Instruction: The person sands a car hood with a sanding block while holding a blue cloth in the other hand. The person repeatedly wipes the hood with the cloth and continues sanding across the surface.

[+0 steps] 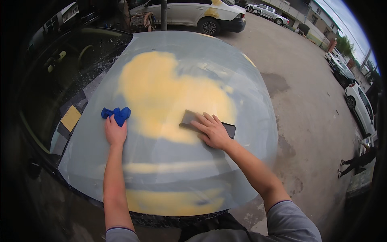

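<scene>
Before me spreads a car hood (86, 149) in dull grey, with large patches of yellow filler (149, 80) across its middle and along its near edge. My left hand (115, 131) is closed on a crumpled blue cloth (117, 115) and rests on the hood near the windshield side. On the yellow area, my right hand (213, 131) presses a dark grey sheet of sandpaper (188, 118), which seems wrapped on a flat block. Its fingers lie stretched over the top, and the palm hides part of the sheet and block.
Left of the hood is the windshield (76, 60), with grey sheets and a tan square of paper (71, 118) at its base. A white car (181, 16) and a pole (163, 14) stand beyond. Parked cars (358, 101) and a person (358, 161) are far right on the concrete.
</scene>
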{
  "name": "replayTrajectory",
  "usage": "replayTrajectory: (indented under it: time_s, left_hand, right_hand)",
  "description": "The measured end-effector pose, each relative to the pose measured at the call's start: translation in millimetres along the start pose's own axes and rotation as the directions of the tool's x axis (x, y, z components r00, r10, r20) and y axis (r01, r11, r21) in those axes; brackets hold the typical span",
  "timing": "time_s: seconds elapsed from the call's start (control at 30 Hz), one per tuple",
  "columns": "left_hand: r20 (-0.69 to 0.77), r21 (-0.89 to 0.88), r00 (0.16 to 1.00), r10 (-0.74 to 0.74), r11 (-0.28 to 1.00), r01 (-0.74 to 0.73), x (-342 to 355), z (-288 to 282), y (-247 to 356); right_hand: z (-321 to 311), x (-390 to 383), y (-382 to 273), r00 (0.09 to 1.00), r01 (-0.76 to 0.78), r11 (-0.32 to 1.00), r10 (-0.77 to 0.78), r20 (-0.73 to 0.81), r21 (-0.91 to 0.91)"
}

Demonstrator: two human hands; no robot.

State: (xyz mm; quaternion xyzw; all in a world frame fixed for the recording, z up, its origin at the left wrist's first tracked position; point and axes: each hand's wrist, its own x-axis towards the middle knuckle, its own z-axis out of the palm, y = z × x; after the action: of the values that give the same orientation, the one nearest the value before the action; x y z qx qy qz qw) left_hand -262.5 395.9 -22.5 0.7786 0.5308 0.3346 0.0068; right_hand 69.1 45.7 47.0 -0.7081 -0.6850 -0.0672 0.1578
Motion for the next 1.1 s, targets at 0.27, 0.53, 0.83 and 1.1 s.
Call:
replayTrajectory:
  time_s: [0.27,0.53,0.83,1.1]
  left_hand:
    - [0.092,-0.464,0.996,-0.005,0.885,0.047,-66.9,-89.3,124.6]
    - [0.11,-0.756,0.982,0.156,0.655,-0.019,-217.5,-136.3,340.0]
    - [0.525,-0.75,0.608,0.596,0.662,-0.001,-436.5,-75.9,647.1]
    - [0.478,-0.878,0.655,0.585,0.348,0.33,-376.4,-84.8,634.5]
  right_hand:
    - [-70.9,-172.7,-60.2,0.946,-0.1,0.884,0.227,-0.233,0.457]
    - [-68.9,-400.9,60.0,0.731,-0.48,-0.102,0.504,0.461,0.871]
    - [-136.9,-424.4,183.0,0.778,0.165,-0.817,0.453,0.436,0.553]
    - [-171.0,-363.5,216.8,0.773,-0.012,-0.78,0.39,0.501,0.626]
